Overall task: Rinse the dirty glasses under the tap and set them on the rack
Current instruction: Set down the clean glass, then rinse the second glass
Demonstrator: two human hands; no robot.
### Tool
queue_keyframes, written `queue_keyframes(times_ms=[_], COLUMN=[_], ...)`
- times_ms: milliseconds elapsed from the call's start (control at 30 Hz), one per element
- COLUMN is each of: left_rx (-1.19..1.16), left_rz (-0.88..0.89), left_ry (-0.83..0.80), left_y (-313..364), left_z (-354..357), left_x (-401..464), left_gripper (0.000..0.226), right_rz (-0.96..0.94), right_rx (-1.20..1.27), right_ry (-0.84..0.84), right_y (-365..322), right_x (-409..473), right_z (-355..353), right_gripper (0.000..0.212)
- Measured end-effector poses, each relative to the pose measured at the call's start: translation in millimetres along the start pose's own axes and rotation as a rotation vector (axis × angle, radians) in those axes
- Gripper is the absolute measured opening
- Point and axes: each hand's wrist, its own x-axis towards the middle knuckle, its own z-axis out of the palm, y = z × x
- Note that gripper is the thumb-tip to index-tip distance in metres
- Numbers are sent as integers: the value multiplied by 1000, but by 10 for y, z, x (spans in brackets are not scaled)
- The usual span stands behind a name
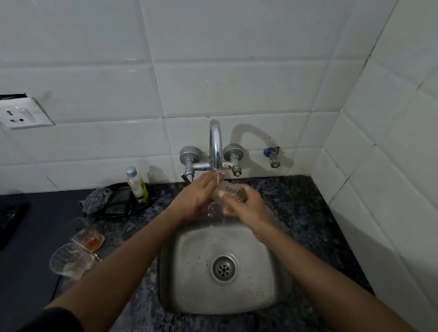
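Forearms fill the near field, reaching over the granite counter [137, 331] toward the steel sink [274, 289]. Tap [216, 144] is running; stream falls onto a clear glass [231, 191] held tilted above the sink's back edge. Right hand [245, 203] curls around the glass. Left hand [197, 197] lies against its other side, fingers fairly straight in the stream — pressing or rubbing, not gripping, as far as can be seen.

Handling judgement: glass is light, rigid, breakable, and slick when wet; best taken around the body with a full wrap, not by the rim.

Surroundings: two more glasses wait on the counter to the left, well apart from the sink — one with amber dregs [89, 236], one nearly clear [68, 262]. Behind them, a dark plate [120, 208] carrying a scrubber [96, 200] and a small bottle [137, 184]. No rack in view; nothing blocks the reach to the waiting glasses.
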Motion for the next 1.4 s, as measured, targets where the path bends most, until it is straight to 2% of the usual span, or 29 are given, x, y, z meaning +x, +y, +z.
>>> queue_keyframes(times_ms=[33,100,167,300,400,433,467,600,667,733,833,867,900,967,1033,1100,1200,1233,1300,1333,1400], left_rx=[-14,-23,-23,-5,27,24,17,-31,-42,-19,9,11,6,-3,7,18,23,28,28,24,13], left_rz=[-2,3,0,30,37,36,30,41,36,22,-15,-31,-37,-33,-37,-54,-63,-54,-37,-25,-15], left_ry=[4,-1,-40,-65,-30,-20,-9,27,12,9,2,9,10,1,-16,-34,-4,4,9,10,-8], left_y=[9,1,3,6,-21,-13,8,58,56,50,61,70,79,81,73,57,58,62,59,55,27], left_z=[-12,-32,-45,-12,9,8,1,-34,-66,-64,-33,-26,-26,-51,-79,-95,-83,-80,-75,-82,-87], left_x=[8,34,48,44,16,14,20,74,100,103,65,46,31,39,68,83,47,39,37,42,60], left_gripper=[80,91,100,96,88,87,88,101,101,96,81,77,76,84,91,90,81,80,81,80,78], right_rz=[-152,-401,-447,-334,-4,65,47,-391,-472,-365,63,78,18,-220,-376,-304,48,104,-5,-144,-365], right_rx=[-183,-355,-334,-172,195,268,244,-223,-281,-217,181,196,106,-173,-310,-224,164,225,78,-99,-284], right_ry=[89,139,136,82,-1,-19,-9,105,98,89,-35,-40,-10,76,95,64,-36,-49,8,65,100], right_y=[32,145,207,191,99,82,77,179,224,206,83,57,61,102,138,149,21,-13,-48,-24,21], right_x=[-17,-24,-20,-25,-8,-2,-4,-26,-29,-34,-18,-20,-17,-18,-17,-17,-14,-11,-36,-40,-43], right_z=[-20,-47,-63,-51,-60,-57,-49,-57,-41,-21,11,21,22,1,1,25,50,48,43,28,5], right_gripper=[53,64,67,63,50,46,43,62,66,67,64,60,56,57,63,63,56,53,45,46,55])
